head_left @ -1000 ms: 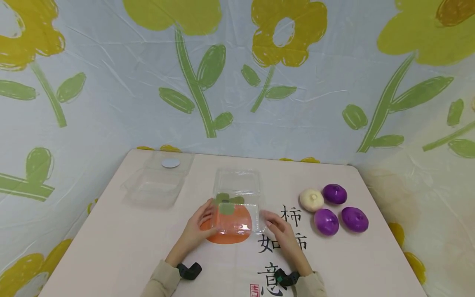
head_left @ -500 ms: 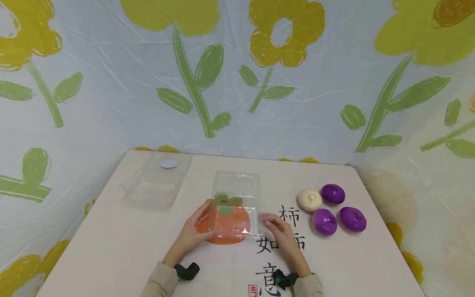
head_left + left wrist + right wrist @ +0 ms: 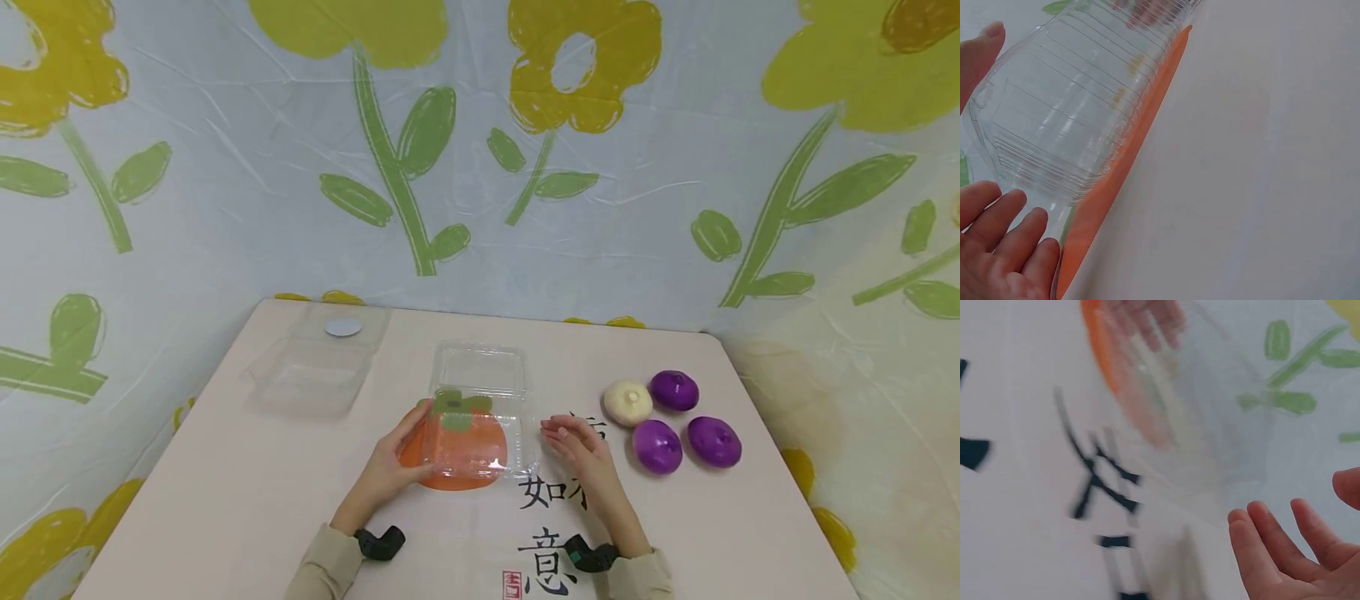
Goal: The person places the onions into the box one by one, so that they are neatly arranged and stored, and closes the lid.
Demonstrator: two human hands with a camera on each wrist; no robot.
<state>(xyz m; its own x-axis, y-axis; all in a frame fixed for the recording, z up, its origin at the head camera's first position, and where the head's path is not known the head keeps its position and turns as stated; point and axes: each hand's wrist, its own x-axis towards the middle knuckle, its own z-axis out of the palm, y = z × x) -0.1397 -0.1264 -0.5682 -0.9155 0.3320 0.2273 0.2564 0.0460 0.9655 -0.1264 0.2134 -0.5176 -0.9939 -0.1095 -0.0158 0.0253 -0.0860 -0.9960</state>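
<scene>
Onions [image 3: 657,447] cluster beyond my slack, empty right hand [image 3: 588,467], another container [image 3: 318,371] sits back left, and my left hand [image 3: 390,462] spreads loosely, gripping nothing, at the clear box [image 3: 472,442].

Creased, pale cloth [image 3: 285,150] hangs behind the counter [image 3: 225,500] and down both sides, printed with large yellow flowers [image 3: 573,62], green stems [image 3: 390,167] and leaves [image 3: 427,129]. The counter is pale pink with rounded far corners. Soft light turns beige towards the right.

The right hand [image 3: 1304,572], fingers extended, is just beside a blurred clear container [image 3: 1210,444]. Black brushstrokes [image 3: 1088,475] mark the table [image 3: 1029,537].
</scene>
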